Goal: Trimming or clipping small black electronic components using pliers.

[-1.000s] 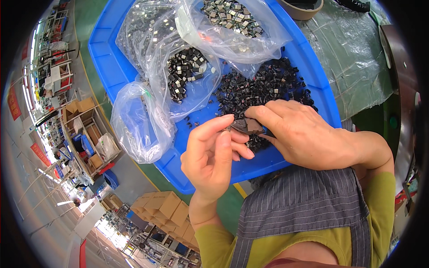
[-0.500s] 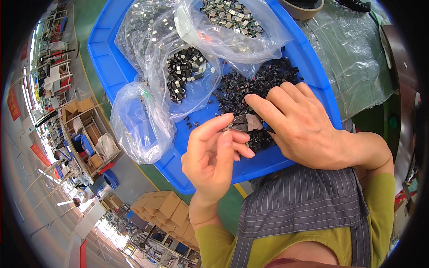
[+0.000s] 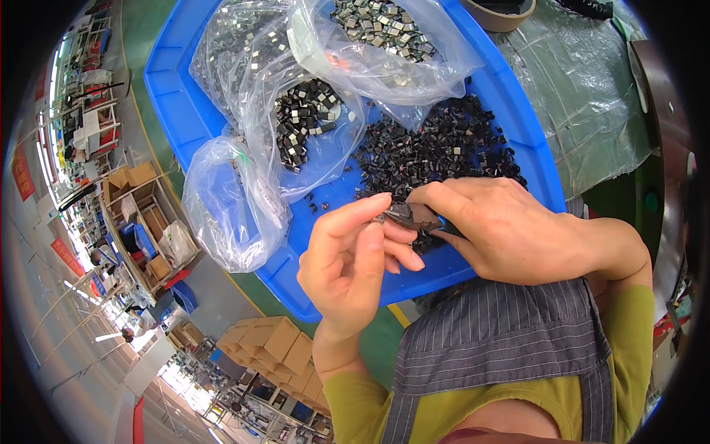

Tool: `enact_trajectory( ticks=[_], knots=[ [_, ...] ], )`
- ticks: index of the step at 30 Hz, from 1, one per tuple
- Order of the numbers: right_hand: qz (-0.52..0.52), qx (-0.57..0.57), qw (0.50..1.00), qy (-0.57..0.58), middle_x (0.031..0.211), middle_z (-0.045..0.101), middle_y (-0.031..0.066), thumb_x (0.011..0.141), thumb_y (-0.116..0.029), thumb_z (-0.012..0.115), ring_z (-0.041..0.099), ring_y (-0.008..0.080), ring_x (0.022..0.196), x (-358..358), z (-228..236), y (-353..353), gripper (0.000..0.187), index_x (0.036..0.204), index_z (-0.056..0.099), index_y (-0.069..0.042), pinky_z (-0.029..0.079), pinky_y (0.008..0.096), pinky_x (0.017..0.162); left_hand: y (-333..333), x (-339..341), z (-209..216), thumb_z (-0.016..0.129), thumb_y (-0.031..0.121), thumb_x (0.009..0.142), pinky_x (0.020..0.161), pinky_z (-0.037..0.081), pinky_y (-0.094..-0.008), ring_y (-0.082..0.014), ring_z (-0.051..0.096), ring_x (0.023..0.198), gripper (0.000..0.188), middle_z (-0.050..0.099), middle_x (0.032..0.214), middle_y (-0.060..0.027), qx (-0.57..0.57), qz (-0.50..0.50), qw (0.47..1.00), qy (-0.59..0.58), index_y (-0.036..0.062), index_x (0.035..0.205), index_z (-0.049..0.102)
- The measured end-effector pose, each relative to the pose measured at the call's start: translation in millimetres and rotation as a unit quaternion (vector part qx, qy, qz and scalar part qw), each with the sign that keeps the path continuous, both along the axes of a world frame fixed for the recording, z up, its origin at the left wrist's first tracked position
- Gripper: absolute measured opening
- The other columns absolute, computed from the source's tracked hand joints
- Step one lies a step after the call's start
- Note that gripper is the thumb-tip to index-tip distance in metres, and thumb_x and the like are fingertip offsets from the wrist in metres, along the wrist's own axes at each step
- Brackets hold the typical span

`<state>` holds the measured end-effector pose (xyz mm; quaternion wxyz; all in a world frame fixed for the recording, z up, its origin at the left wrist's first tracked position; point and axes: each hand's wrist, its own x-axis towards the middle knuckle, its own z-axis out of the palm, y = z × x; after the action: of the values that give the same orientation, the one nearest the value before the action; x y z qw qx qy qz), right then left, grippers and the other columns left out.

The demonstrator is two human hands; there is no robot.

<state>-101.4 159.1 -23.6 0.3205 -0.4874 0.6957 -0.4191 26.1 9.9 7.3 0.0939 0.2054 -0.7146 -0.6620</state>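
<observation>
My left hand [image 3: 344, 259] is closed in a pinch, thumb and forefinger on something too small to make out. Against its fingertips lies a short black piece with a dull brown, wrapped-looking part [image 3: 423, 215]; its exact kind is unclear. My right hand [image 3: 492, 226] grips the brown part between thumb and forefinger, and a bit of blue shows beside its thumb. Both hands are over the near side of a blue tray [image 3: 534, 140]. Just beyond them spreads a heap of small black pieces [image 3: 436, 148], and a few lie loose to its left.
Clear plastic bags [image 3: 237, 196] lie in the tray, holding small black-and-silver blocks [image 3: 303, 122] and silvery metal blocks [image 3: 384, 29]. A round tan container [image 3: 503, 18] stands at the back right, on a plastic-covered green surface [image 3: 569, 96]. Stacked cardboard boxes [image 3: 266, 348] are on the floor at left.
My right hand has drawn back toward me off the heap, uncovering more black pieces, and its forefinger has curled down onto the brown part. The left hand has barely moved.
</observation>
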Motion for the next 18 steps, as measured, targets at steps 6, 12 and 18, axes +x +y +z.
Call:
enact_trajectory(
  ticks=[6,12,18],
  knots=[
    [0.077,0.052,0.972,-0.215,0.071,0.06,0.0233,0.087,-0.009,0.058,0.059,0.0437,0.069,-13,12,0,0.021,0.098,0.046,0.003,0.045,0.049,0.058,5,-7,1,0.045,0.007,0.095,0.043,0.046,-0.0216,-0.0168,0.059,0.047,0.025,0.064,0.073,-0.0189,0.024,0.047,0.999,-0.013,-0.0096,0.112,0.052],
    [0.06,0.034,0.983,-0.167,0.076,0.061,0.0221,0.086,-0.009,0.059,0.06,0.0417,0.072,-10,8,1,0.022,0.1,0.048,0.003,0.045,0.0484,0.06,6,-8,1,0.046,0.007,0.095,0.043,0.046,-0.0212,-0.0166,0.06,0.048,0.025,0.064,0.073,-0.0181,0.019,0.052,0.998,-0.029,-0.0092,0.113,0.052],
    [-0.039,-0.019,0.997,0.062,0.08,0.057,0.0143,0.08,-0.009,0.063,0.06,0.033,0.077,0,-2,-1,0.023,0.098,0.051,-0.001,0.046,0.0419,0.065,1,-2,0,0.047,0.002,0.095,0.054,0.048,-0.0208,-0.0146,0.067,0.066,0.025,0.068,0.085,-0.0141,0.01,0.013,1.0,-0.017,-0.003,0.12,0.052]
  ],
)
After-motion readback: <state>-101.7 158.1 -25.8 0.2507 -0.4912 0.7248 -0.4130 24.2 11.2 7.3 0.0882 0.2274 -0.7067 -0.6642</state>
